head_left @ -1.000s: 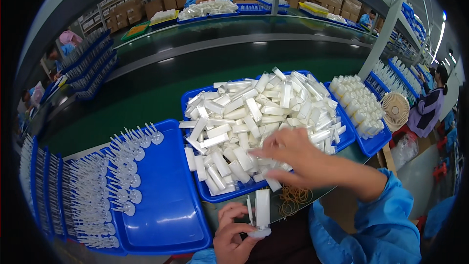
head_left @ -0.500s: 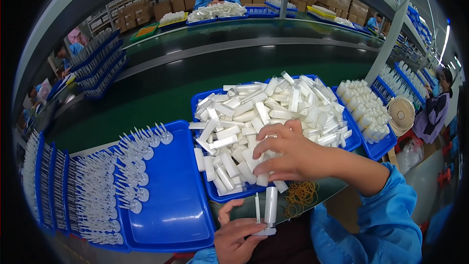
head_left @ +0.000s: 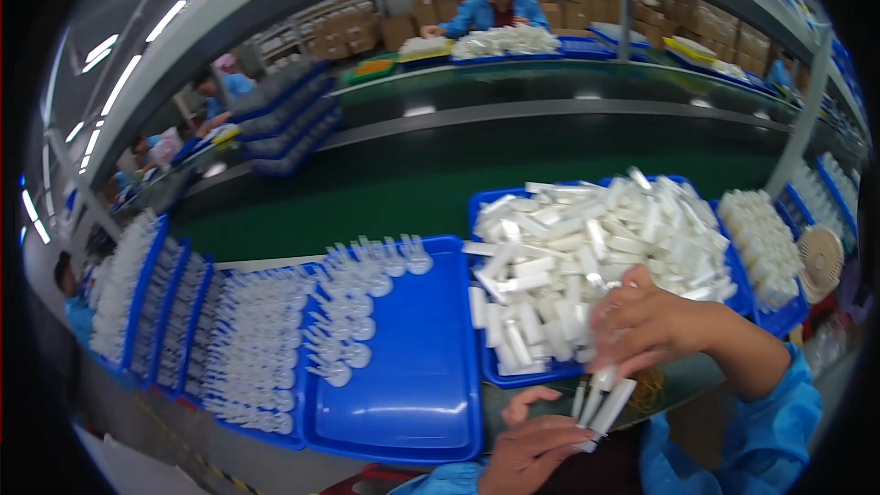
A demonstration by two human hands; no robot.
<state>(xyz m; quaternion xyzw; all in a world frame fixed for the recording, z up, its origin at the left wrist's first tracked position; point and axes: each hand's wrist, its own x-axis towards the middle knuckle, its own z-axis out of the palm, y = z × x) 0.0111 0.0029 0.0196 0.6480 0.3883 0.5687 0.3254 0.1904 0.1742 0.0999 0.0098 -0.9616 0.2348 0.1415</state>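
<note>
White and slim, the pieces point(head_left: 612, 408) lean toward one o'clock, pinched by your left hand point(head_left: 534, 449) at five o'clock; your right hand point(head_left: 653, 321) curls downward just above, its grip too blurred to tell.

The scene is viewed from the wearer's head through one fisheye camera, pointed forward and tipped downward. The left hand point(head_left: 532, 454) and right hand point(head_left: 655, 323) are seen close, low and right of centre. A blue tray point(head_left: 394, 412) is looked down upon nearby; beyond the belt point(head_left: 412, 165), a co-worker point(head_left: 500, 11) is caught farther off, near the top.
</note>
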